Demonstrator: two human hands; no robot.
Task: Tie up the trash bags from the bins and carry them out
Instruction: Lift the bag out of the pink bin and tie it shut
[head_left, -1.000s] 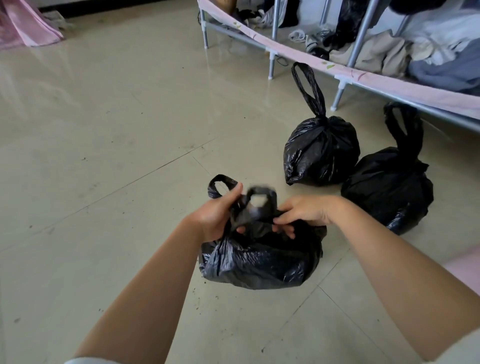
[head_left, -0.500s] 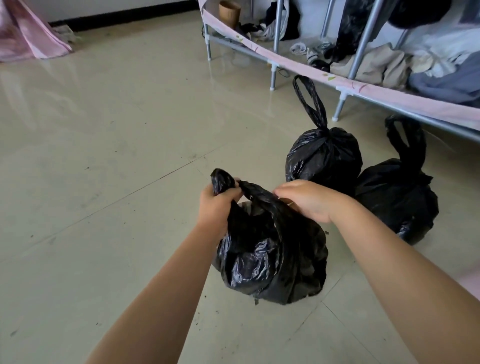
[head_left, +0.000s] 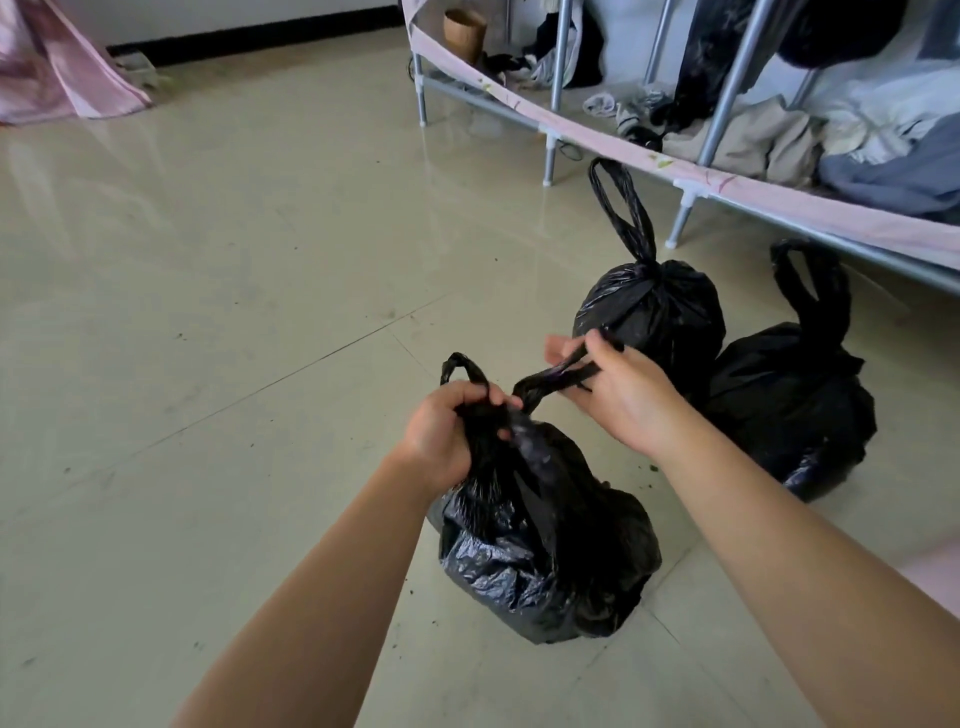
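Trash bag on the floor, both hands working its 2 handle loops.

Black and crumpled, it sits on the pale tiles right in front of the person, its neck gathered upward. Left hand is clenched around the bunched neck, with 1 handle loop standing up above the knuckles. Right hand pinches the other handle strap, drawn taut from the neck toward the right, fingers closed on it. Just behind the right hand stand 2 more black bags, already knotted: the nearer tied bag with its loops upright, and the farther tied bag touching it on the right. Beyond them runs a metal-framed rack with a pink fabric edge, heaped with clothes. Pink cloth lies at the far left.
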